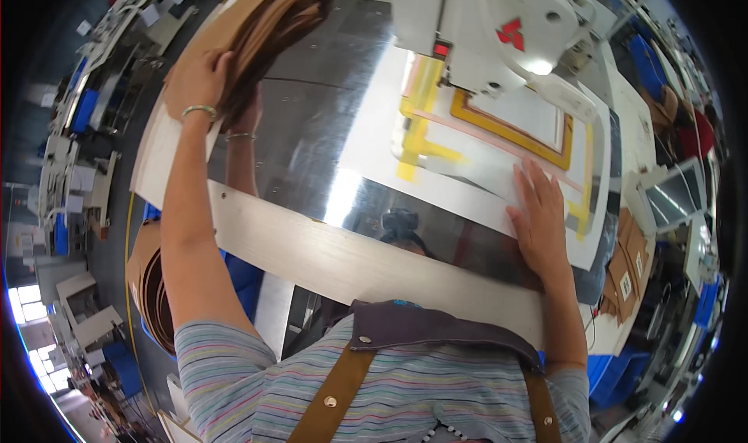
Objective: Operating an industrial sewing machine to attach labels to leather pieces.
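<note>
My left hand [206, 81] is at the far left, closed on the near edge of a folded bundle of brown leather-like pieces [269, 34]. Some of its fingers are hidden against the bundle, and the shiny plate below mirrors the hand. On the right, my right hand [538, 217] lies with fingers stretched out and apart, nothing in it. It rests by the near edge of a white template sheet [475, 190] marked with yellow tape [421, 123]. Just beyond its fingertips is a yellow-brown rectangular frame [510, 135] under the sewing machine head.
The white sewing machine head [506, 34] overhangs the template. A polished metal plate [312, 123] covers the table, with a pale front rail [343, 260] nearest me. Rolled brown pieces [148, 279] stand at lower left. More brown pieces [623, 275] and a tilted screen [674, 194] are on the right.
</note>
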The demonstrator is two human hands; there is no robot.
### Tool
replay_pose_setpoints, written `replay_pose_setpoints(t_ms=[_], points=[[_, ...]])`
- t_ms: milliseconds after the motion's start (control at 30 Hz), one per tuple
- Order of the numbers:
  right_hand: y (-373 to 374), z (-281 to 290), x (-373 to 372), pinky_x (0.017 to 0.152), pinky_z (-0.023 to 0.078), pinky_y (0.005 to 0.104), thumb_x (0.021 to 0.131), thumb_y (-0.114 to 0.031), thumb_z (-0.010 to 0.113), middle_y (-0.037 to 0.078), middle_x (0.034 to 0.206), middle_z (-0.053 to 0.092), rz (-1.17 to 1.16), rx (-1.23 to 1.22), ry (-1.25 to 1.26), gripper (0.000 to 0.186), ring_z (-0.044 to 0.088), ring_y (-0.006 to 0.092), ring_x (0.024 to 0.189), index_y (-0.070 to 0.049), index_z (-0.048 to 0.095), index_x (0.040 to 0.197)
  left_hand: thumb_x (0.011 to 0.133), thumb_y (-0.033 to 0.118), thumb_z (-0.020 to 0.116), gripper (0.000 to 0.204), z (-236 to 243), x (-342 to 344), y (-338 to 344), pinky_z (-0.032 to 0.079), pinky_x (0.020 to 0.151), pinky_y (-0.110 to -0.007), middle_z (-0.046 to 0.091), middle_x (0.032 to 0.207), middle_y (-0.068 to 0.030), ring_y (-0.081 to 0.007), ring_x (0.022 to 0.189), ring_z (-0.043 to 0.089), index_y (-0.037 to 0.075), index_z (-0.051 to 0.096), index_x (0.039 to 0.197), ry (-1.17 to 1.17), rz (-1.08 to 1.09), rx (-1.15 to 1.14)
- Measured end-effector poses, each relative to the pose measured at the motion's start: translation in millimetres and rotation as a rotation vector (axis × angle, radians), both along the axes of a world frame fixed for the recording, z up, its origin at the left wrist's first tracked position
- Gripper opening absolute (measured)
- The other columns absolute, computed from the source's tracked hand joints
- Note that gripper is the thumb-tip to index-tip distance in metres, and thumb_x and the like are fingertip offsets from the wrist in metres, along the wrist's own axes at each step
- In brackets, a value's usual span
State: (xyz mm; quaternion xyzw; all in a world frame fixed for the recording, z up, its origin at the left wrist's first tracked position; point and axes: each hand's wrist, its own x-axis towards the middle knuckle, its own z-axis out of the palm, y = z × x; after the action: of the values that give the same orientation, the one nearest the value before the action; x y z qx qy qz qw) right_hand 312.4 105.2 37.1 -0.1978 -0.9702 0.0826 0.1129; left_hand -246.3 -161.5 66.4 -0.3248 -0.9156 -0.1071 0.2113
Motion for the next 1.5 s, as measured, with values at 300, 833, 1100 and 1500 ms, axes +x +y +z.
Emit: replay_pose_setpoints(t_ms=[300,833,1100,1500], points=[[34,-29,54,0.124,0.031,0.0535,0.110,-0.038,0.058,0.030,0.163,0.041,-0.419,0.089,0.242,0.063,0.039,0.0473,0.150,0.002,0.045,0.157,0.100,0.041,0.075,0.042,-42,-224,-52,0.050,0.107,-0.032,0.079,0.128,-0.0079,-0.0183,0.123,0.070,0.012,0.079,0.130,-0.470,-0.049,0.245],[32,11,22,0.124,0.033,0.0514,0.102,-0.022,0.069,0.015,0.166,0.045,-0.118,0.063,0.279,0.041,0.038,0.0398,0.154,-0.008,0.068,0.140,0.103,0.023,0.073,0.020,31,51,58,0.059,0.082,-0.033,0.080,0.106,-0.0067,-0.0229,0.093,0.077,0.012,0.079,0.118,0.048,-0.447,0.482],[1,27,-62,0.104,0.052,0.0463,0.087,-0.011,0.075,0.012,0.148,0.064,0.374,0.159,0.272,0.034,0.060,0.0307,0.135,-0.005,0.073,0.119,0.086,0.004,0.073,0.026,-42,159,16,0.059,0.086,-0.039,0.075,0.124,-0.0085,-0.0283,0.106,0.070,0.003,0.072,0.113,0.105,-0.916,-0.098],[-2,-21,-189,0.070,0.054,0.0340,0.077,-0.009,0.076,0.004,0.083,0.067,0.422,0.560,0.239,0.008,0.066,0.0208,0.093,-0.009,0.075,0.084,0.087,0.003,0.079,0.022,-44,146,-74,0.059,0.086,-0.039,0.076,0.116,-0.0089,-0.0285,0.100,0.071,0.003,0.074,0.109,0.142,-0.633,-0.023]])
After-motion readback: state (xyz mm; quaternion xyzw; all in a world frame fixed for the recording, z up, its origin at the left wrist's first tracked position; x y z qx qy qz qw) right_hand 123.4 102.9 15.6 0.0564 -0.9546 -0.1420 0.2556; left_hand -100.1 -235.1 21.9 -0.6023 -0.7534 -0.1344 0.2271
